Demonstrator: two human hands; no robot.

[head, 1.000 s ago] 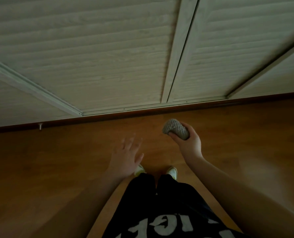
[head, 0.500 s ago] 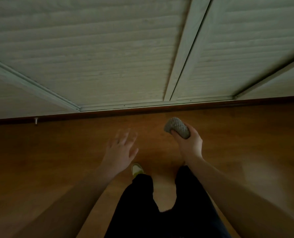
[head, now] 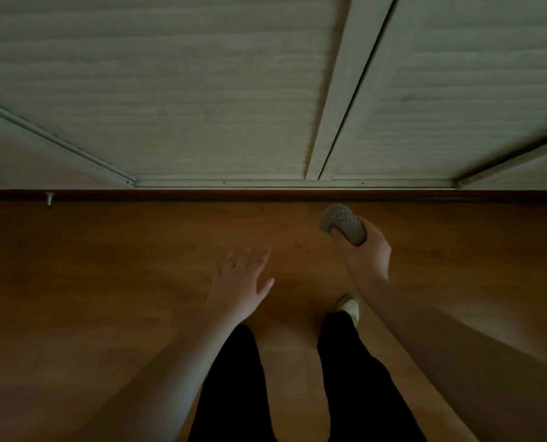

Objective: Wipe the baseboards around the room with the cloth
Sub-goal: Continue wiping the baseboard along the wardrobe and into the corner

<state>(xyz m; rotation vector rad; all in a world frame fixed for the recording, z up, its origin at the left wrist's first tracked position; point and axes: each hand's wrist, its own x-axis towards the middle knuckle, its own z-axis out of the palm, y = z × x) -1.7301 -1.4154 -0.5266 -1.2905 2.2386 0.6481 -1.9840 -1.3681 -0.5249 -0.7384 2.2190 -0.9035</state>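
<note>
Grey waffle-textured cloth (head: 342, 223), bunched into a ball, is gripped by the curled fingers of the right hand (head: 366, 250) above the wooden floor (head: 106, 266), near the dark baseboard (head: 265, 195). Left hand (head: 241, 282) hovers empty, fingers extended and slightly spread.

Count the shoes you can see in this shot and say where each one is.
1. A pale shoe shows on the floor under the right forearm, below the right hand gripping the cloth. The other foot is hidden by the dark trouser legs.
</note>
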